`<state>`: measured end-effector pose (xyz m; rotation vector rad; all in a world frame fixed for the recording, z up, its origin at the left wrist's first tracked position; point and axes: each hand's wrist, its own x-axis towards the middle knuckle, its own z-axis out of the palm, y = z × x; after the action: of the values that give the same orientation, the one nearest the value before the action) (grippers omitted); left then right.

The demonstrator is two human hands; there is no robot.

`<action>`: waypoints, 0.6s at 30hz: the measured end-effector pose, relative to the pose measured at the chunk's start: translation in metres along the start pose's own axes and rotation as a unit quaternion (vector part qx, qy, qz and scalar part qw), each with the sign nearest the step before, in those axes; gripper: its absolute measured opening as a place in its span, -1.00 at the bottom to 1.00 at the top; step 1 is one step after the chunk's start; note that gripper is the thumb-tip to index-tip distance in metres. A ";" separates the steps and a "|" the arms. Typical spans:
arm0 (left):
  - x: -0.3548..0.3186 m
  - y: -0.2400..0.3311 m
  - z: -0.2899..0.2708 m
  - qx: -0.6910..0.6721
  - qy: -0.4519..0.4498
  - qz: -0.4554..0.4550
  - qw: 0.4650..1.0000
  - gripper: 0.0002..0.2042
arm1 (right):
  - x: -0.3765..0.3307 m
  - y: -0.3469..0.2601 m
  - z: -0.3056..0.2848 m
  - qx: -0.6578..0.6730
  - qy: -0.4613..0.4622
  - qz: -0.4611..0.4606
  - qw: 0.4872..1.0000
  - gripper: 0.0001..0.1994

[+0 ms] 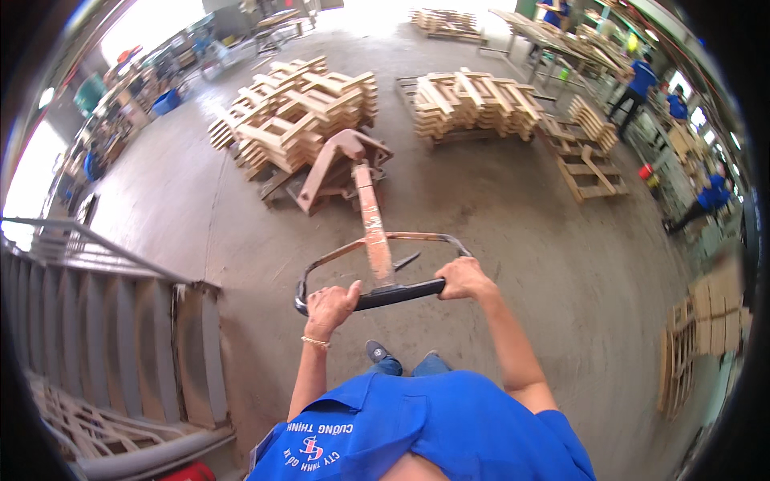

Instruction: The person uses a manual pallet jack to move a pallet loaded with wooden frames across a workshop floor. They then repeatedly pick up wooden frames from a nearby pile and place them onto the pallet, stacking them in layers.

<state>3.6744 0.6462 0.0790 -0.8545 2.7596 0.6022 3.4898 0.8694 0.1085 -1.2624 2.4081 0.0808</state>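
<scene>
Both of my hands grip the black handle loop (pixel 399 295) of a pallet jack. My left hand (pixel 333 309) is wrapped round the loop's left corner, its thumb pointing up, with a beaded bracelet at the wrist. At the right corner my right hand (pixel 465 279) is closed over the bar. A worn orange shaft (pixel 371 220) runs from the handle to the jack's body (pixel 345 148). The jack stands at the near end of a pallet piled with stacked wooden frames (pixel 301 104); its forks are hidden beneath the load.
A second pallet of wooden frames (pixel 477 100) stands right of the load, beside a pallet with a smaller stack (pixel 593 120). Metal stairs (pixel 104 321) rise at the left. Several people in blue work along the right side. Cartons (pixel 716 305) stand at the right edge.
</scene>
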 end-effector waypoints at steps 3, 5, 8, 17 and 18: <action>0.016 -0.019 0.001 -0.001 0.002 -0.002 1.000 -0.34 | 0.023 -0.014 0.005 0.001 -0.006 0.009 1.000 -0.76; 0.025 -0.032 -0.003 0.017 0.023 0.013 1.000 -0.36 | 0.040 -0.020 0.012 0.010 0.011 -0.003 1.000 -0.77; 0.025 -0.047 -0.011 0.005 0.006 0.007 1.000 -0.36 | 0.049 -0.032 0.011 0.030 0.020 -0.004 0.999 -0.78; 0.031 -0.063 -0.022 0.007 0.001 0.014 1.000 -0.35 | 0.049 -0.051 0.009 0.046 0.039 0.003 0.998 -0.84; 0.029 -0.062 -0.021 0.002 0.002 0.016 1.000 -0.35 | 0.046 -0.052 0.008 0.047 0.037 0.005 0.998 -0.84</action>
<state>3.6856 0.5757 0.0696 -0.8119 2.7815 0.6003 3.5102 0.8051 0.0906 -1.2308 2.4512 -0.0757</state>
